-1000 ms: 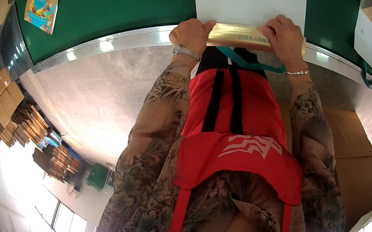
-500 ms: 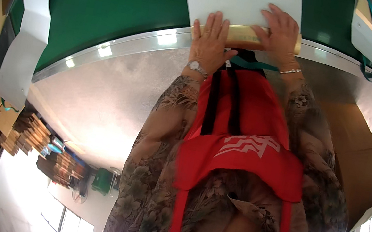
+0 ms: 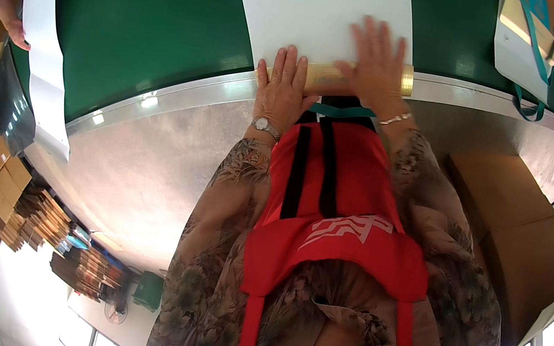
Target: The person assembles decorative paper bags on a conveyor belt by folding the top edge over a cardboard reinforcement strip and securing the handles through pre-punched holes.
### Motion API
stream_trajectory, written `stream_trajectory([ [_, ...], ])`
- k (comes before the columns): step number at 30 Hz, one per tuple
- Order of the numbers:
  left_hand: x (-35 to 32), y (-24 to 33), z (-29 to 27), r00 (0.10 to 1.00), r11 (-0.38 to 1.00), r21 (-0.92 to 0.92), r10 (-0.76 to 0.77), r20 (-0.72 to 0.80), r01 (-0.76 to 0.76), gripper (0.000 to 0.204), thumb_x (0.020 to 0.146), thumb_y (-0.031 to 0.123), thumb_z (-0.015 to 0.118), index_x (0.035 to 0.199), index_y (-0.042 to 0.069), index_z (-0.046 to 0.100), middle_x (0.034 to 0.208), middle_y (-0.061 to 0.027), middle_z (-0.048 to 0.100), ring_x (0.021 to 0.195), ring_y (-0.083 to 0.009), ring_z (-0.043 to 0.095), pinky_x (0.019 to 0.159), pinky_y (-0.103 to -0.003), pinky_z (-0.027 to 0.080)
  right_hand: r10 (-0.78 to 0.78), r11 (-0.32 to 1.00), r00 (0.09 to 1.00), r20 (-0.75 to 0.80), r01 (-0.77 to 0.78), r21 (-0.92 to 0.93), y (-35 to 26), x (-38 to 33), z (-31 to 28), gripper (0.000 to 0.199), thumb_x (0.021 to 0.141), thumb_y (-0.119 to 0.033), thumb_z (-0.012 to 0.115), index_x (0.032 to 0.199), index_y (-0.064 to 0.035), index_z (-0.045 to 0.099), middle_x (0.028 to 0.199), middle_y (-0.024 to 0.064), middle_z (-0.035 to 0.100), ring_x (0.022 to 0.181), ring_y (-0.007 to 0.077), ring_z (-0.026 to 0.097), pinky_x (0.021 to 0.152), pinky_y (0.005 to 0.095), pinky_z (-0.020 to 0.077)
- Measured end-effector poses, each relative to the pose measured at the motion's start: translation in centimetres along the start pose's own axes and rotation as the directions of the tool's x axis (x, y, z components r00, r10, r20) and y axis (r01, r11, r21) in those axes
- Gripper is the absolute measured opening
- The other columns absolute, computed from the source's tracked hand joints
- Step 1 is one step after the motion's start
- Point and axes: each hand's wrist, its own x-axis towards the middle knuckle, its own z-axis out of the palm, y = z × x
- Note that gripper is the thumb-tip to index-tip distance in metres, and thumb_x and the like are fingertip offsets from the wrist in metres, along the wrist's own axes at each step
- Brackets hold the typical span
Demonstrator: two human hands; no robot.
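A white sheet (image 3: 327,5) lies on the green tabletop (image 3: 150,12), reaching to its near edge. Across the sheet's near end runs a gold-coloured strip (image 3: 323,73), along the metal edge of the table. My left hand (image 3: 281,89) rests flat over the strip's left part, fingers stretched out and pointing away from me. Over the strip's right part is my right hand (image 3: 379,73), fingers spread and slightly blurred, with the sheet beneath them. Neither hand grips anything. Whether the right palm touches the strip cannot be made out.
At the far right lies a white piece with teal straps (image 3: 523,57) and wooden-looking blocks. To the left, another person's hand (image 3: 13,22) is beside a long white sheet (image 3: 50,40) hanging over the edge. Large cardboard (image 3: 512,212) stands on my right; cardboard stacks (image 3: 43,211) stand behind on the left.
My right hand has shifted inward along the strip, its fingers now spread wider. My left hand stays flat on it. The other person's white sheet has moved, and the whole view has shifted slightly.
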Motion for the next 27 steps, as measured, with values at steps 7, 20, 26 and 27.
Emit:
stream_trajectory([
  [7, -0.5, 0.4, -0.4, 1.000, 1.000, -0.006, 0.017, -0.027, -0.017, 0.084, 0.088, 0.047, 0.072, 0.151, 0.002, 0.040, 0.163, -0.0212, 0.031, 0.153, -0.0387, 0.026, 0.118, -0.067, 0.023, 0.102, 0.994, 0.995, -0.004, -0.102, -0.026, 3.1, -1.3, -0.5, 0.072, 0.094, -0.057, 0.061, 0.149, -0.0128, 0.048, 0.160, 0.0132, 0.039, 0.147, 0.0414, 0.033, 0.112, 0.0705, 0.0288],
  [20, -0.4, 0.0, -1.3, 0.999, 0.998, -0.046, 0.030, -0.028, -0.032, 0.084, 0.088, 0.041, 0.074, 0.154, 0.004, 0.037, 0.163, -0.0184, 0.033, 0.152, -0.0345, 0.030, 0.121, -0.060, 0.024, 0.133, 0.991, 0.981, 0.139, -0.132, -0.011, 2.6, -0.5, -2.3, 0.076, 0.095, -0.058, 0.059, 0.154, -0.0122, 0.043, 0.164, 0.0152, 0.032, 0.150, 0.0433, 0.027, 0.115, 0.0705, 0.0238],
  [26, 0.0, -0.1, -2.1, 0.998, 0.998, -0.011, 0.055, -0.021, -0.055, 0.081, 0.088, 0.038, 0.074, 0.153, 0.006, 0.039, 0.160, -0.0183, 0.038, 0.149, -0.0346, 0.036, 0.118, -0.058, 0.030, -0.211, 0.977, 0.967, 0.144, 0.202, 0.073, 0.0, -3.0, -5.4, 0.084, 0.084, -0.057, 0.070, 0.149, -0.0102, 0.047, 0.162, 0.0126, 0.036, 0.148, 0.0409, 0.031, 0.116, 0.0664, 0.0274],
  [27, -0.1, 0.2, -2.4, 0.998, 0.998, -0.006, 0.059, 0.001, -0.059, 0.079, 0.088, 0.038, 0.074, 0.152, 0.006, 0.041, 0.159, -0.0184, 0.040, 0.148, -0.0347, 0.038, 0.117, -0.058, 0.032, -0.343, 0.935, 0.922, 0.179, 0.317, 0.157, -0.7, -3.4, -5.6, 0.083, 0.081, -0.054, 0.073, 0.147, -0.0093, 0.049, 0.161, 0.0118, 0.038, 0.148, 0.0398, 0.033, 0.115, 0.0648, 0.0295],
])
